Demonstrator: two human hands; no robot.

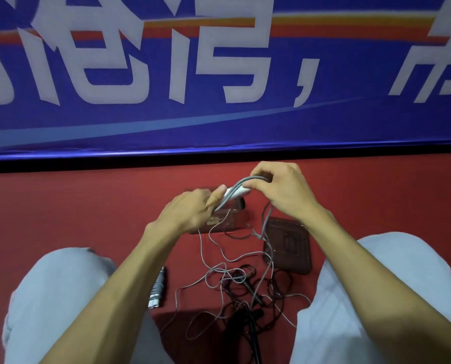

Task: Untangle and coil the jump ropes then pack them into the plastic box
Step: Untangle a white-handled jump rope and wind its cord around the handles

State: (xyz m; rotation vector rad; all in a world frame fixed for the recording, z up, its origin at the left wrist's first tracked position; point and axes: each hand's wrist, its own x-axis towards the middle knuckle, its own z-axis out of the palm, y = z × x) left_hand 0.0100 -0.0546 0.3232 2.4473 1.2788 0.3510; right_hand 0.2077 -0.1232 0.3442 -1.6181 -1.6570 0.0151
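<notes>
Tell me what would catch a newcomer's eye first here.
The blue banner with huge white characters fills the top. At centre, the left grip and right grip hold looped grey jump rope above the red floor. Nearer the person lies a tangle of grey and black ropes.

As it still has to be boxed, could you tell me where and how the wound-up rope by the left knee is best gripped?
Around its middle, from above: the wound-up rope lies flat on the red floor as a slim bundle, white handles at the near end, so closing across its width should keep the turns together.
</notes>
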